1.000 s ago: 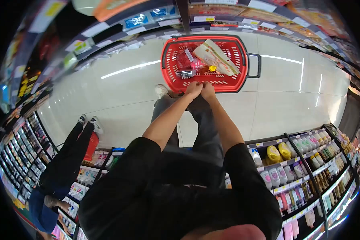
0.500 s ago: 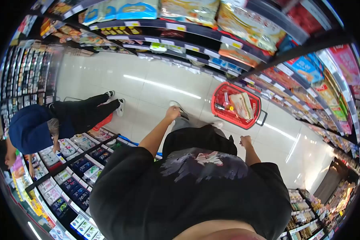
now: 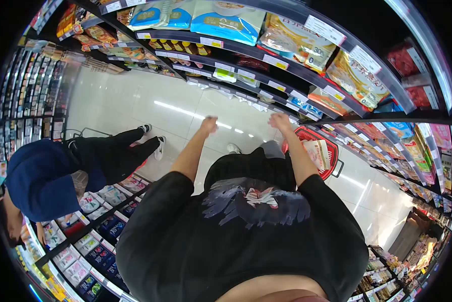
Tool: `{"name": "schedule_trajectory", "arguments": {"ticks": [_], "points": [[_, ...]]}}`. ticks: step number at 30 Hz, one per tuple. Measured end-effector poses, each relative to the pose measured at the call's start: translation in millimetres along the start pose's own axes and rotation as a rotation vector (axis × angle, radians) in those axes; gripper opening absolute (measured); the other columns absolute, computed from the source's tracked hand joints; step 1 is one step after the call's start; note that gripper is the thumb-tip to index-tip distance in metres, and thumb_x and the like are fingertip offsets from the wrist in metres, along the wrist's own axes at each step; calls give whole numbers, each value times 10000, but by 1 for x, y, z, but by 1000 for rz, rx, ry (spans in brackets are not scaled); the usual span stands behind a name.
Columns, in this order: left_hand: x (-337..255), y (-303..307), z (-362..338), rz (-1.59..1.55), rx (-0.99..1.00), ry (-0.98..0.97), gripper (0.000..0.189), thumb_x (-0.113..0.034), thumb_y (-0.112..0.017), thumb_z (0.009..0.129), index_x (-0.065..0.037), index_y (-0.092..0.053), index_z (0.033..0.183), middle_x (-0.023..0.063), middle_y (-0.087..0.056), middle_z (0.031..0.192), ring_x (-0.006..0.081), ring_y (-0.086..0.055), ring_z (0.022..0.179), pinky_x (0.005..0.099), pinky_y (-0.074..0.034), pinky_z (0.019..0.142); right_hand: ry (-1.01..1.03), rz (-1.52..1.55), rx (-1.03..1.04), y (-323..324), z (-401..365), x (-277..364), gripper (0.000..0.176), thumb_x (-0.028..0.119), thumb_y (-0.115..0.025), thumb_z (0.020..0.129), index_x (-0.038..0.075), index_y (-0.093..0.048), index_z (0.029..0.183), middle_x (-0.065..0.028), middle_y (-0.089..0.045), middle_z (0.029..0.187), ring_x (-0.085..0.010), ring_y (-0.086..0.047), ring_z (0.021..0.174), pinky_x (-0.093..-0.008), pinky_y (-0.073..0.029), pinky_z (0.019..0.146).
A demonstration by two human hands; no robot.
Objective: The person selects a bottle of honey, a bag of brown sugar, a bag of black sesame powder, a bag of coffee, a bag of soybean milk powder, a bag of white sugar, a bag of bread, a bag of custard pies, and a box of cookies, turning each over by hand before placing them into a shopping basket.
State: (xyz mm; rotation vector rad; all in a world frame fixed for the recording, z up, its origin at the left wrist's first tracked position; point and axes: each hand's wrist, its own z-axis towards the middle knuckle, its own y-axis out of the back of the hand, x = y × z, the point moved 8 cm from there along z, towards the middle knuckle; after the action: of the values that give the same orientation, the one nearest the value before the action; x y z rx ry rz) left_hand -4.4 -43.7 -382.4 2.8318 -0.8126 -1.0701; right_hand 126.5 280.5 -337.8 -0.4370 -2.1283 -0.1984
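the red basket (image 3: 314, 133) stands on the pale tiled floor (image 3: 115, 100), a pale package (image 3: 317, 153) lying inside it and its black handle (image 3: 340, 169) projecting at its right end. my right hand (image 3: 280, 122) hangs in the air just to the left of the basket, fingers loosely apart in a relaxed, fairly wide grip; my right forearm crosses in front of the basket's left edge. my left hand (image 3: 209, 126) is farther left of the basket, well apart from it; its fingers are blurred, so i cannot tell how wide that grip is. beyond the basket, a shelf (image 3: 243, 52) bears a blue-and-white bag (image 3: 226, 24). far left of the basket, another person (image 3: 42, 176) in dark blue bends over packaged goods (image 3: 98, 256).
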Motion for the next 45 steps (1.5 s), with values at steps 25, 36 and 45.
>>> {"name": "schedule_trajectory", "arguments": {"ticks": [25,36,45], "points": [[-318,-119,167,452,100,-687,473,-305,-516,814,-63,-464,1217,174,-485,1212,300,-471,1103,369,-379,939,101,392,-522,-18,165,147,347,221,-506,885,88,-411,1192,-90,-491,1138,-224,-528,981,-421,-469,844],[-239,-43,148,36,246,-105,276,-230,-523,801,-83,-575,1029,44,-579,979,159,-545,903,327,-458,805,-68,512,-373,-73,190,141,280,159,-488,892,90,-436,1159,-89,-504,1094,-236,-533,959,-435,-467,852],[-182,-2,115,-307,381,-14,357,-369,-581,794,-59,-587,972,98,-597,964,225,-561,899,390,-444,825,171,601,-373,-123,66,131,140,-103,-393,831,17,-461,854,-64,-475,813,-149,-527,725,-376,-550,763]]}}
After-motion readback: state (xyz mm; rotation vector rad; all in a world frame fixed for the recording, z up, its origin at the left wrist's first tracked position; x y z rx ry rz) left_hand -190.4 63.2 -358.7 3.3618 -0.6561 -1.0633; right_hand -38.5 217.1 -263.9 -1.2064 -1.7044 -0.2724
